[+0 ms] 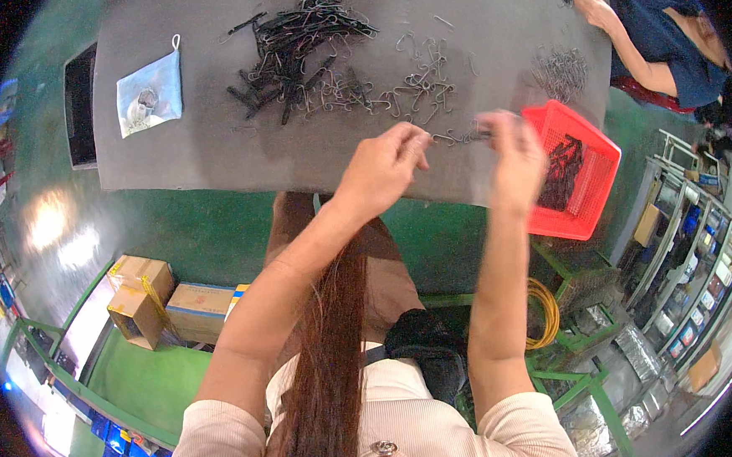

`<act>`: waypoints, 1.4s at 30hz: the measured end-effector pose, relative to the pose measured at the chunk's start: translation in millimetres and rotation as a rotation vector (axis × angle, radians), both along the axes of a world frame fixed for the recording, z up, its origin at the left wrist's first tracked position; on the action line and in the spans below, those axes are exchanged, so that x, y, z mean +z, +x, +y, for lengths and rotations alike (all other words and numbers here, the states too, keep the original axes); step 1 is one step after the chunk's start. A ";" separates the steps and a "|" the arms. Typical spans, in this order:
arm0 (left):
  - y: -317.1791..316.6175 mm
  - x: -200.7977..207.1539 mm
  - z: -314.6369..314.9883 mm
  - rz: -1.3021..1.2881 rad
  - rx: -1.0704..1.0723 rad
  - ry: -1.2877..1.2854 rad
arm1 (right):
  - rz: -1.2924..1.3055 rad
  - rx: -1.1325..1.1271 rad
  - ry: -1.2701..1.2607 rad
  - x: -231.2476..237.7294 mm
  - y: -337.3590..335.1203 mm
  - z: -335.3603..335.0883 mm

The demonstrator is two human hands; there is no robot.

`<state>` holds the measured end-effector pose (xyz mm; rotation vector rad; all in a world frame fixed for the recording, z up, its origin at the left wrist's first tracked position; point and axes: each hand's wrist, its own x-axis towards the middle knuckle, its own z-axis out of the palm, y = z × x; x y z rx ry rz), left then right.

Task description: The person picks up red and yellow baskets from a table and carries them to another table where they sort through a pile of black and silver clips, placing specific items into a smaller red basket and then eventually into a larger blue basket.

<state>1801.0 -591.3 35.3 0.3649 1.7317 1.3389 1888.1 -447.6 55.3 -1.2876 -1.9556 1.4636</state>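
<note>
My left hand (387, 167) is held over the table's near edge, thumb and fingers drawn together; what they pinch, if anything, I cannot make out. Close to its fingertips are thin wire hooks (453, 138), partly hidden by my hands. My right hand (515, 156), blurred by motion, is beside the red basket (595, 202) with its fingers curled in and a small dark thing at their tips. Dark slender pieces (561, 175) lie in the basket. Beyond my hands are loose metal S-shaped hooks (424, 82) and a heap of black strip-like pieces with hooks (300, 40).
A grey table (211, 154) spans the front. On its left lies a blue-and-white pouch (150, 95). Another pile of hooks (562, 74) is at the right, near another person's arm (636, 49). Cardboard boxes (195, 310) stand below left; a metal rack (686, 251) stands right.
</note>
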 end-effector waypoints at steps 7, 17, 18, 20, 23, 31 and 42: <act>-60.7 -58.7 -46.4 0.679 0.151 -0.206 | -0.596 -0.114 0.872 14.3 105.9 113.5; -114.1 -95.8 2.0 1.199 -0.077 -0.520 | -0.412 0.421 0.411 -86.0 -106.1 -48.9; -117.4 -97.2 -2.1 1.178 -0.095 -0.489 | -0.451 0.451 0.417 -93.5 -115.5 -52.0; -125.4 -95.9 -9.9 1.136 -0.126 -0.420 | -0.530 0.510 0.433 -100.5 -131.3 -56.6; -142.2 -86.4 -27.8 1.019 -0.121 -0.225 | -0.332 0.437 0.016 -85.9 -132.1 -41.4; -212.5 -80.5 -37.7 -0.313 0.276 0.125 | 0.031 0.173 -0.506 -79.6 -122.8 -3.1; -210.0 -93.0 -23.0 0.916 -0.420 -0.213 | -0.696 0.732 0.313 -91.5 -177.1 -20.7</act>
